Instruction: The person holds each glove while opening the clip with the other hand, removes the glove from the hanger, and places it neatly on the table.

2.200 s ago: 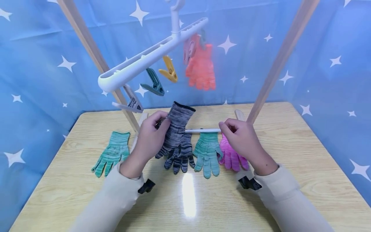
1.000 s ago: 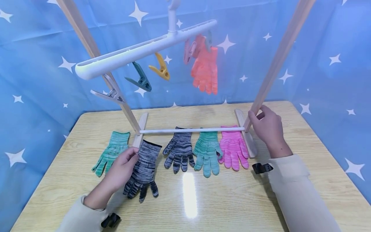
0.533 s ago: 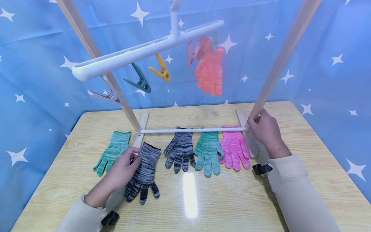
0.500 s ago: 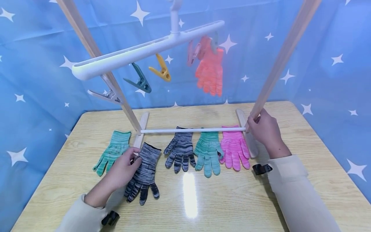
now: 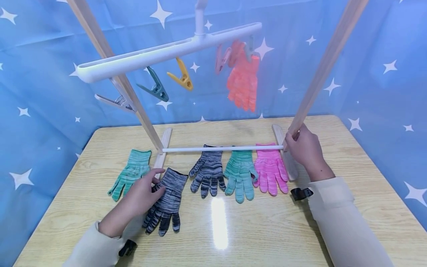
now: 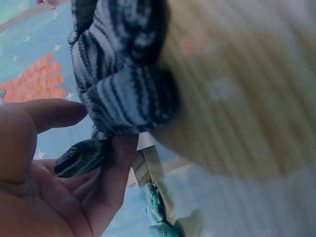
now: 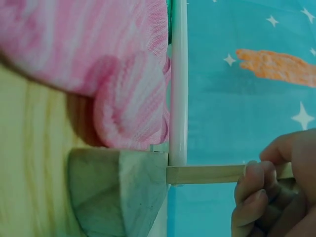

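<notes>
My left hand (image 5: 143, 193) touches the left edge of a black-and-grey striped glove (image 5: 171, 196) lying on the table. Thumb and forefinger stand apart there; in the left wrist view a finger reaches behind the glove (image 6: 133, 98). My right hand (image 5: 304, 146) grips the lower part of the right wooden post (image 5: 320, 78), its fingers curled round it in the right wrist view. Between the hands lie a second striped glove (image 5: 208, 170), a green glove (image 5: 240, 178) and a pink glove (image 5: 270, 170). Another green glove (image 5: 128, 174) lies left, partly behind my left hand.
A white hanger (image 5: 166, 52) hangs above the table, tilted in view. An orange glove (image 5: 243, 81) is clipped at its right end. Yellow (image 5: 182, 76), dark green (image 5: 155, 87) and pale (image 5: 116, 96) clothespins dangle from it. A white rod (image 5: 223, 148) joins the post bases.
The left hand has carried the striped glove leftward and down to the table, and its finger and thumb have since parted. My right hand has moved right onto the post. The hanger has swung.
</notes>
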